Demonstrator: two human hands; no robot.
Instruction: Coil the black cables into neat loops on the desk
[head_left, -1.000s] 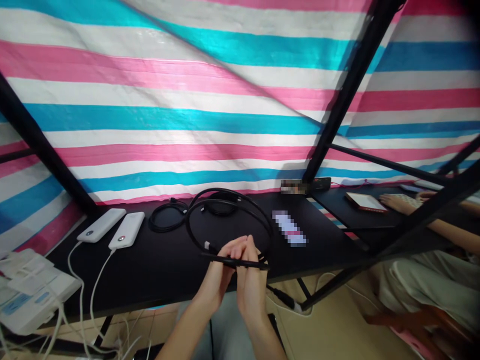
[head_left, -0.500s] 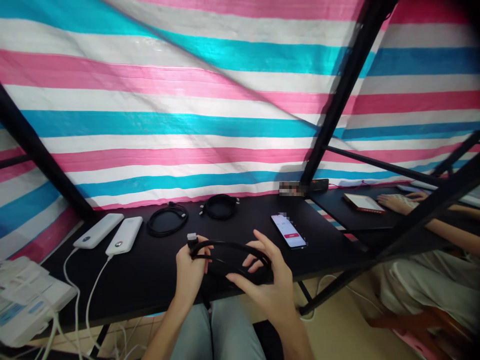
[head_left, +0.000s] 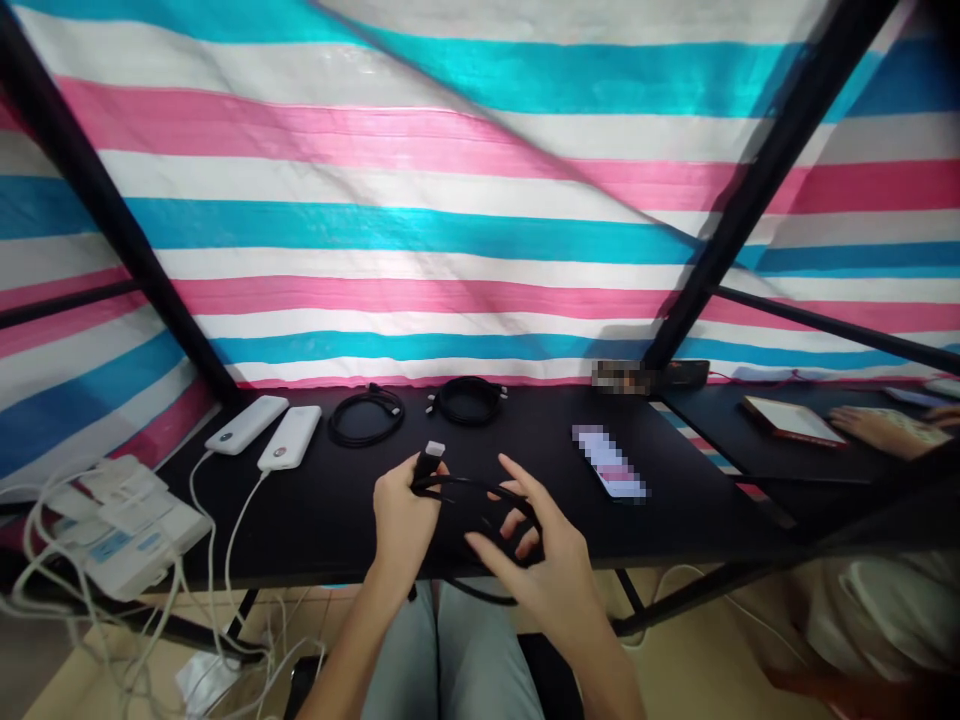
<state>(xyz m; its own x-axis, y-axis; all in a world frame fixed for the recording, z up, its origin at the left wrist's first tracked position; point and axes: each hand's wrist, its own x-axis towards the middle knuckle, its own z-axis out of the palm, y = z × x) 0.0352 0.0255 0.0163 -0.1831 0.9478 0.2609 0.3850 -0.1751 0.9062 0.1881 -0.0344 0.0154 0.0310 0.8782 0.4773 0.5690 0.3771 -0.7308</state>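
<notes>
My left hand [head_left: 405, 515] is closed round one end of a black cable [head_left: 480, 482], and its dark plug [head_left: 429, 458] with a pale tip sticks up above the fingers. From there the cable runs in loose loops to my right hand [head_left: 551, 550]. There the loops lie in the crook between thumb and fingers, which are curved and spread apart. One strand hangs lower, below the table edge. Both hands are in the air over the front of the black table [head_left: 517, 440]. Behind them lie two coiled black cables, one on the left [head_left: 352, 441] and one on the right [head_left: 469, 420].
Two white power banks [head_left: 246, 425] [head_left: 291, 437] with white leads lie at the left. Nearer, a white box-like unit [head_left: 142, 540] sits among tangled white cables. A phone [head_left: 609, 462] lies to the right. Black frame posts [head_left: 772, 180] flank the table; another person's hand [head_left: 889, 432] is far right.
The whole view has shifted, so the table things appear further right. One cable strand now hangs lower between my hands. Both hands still hold the cable.
</notes>
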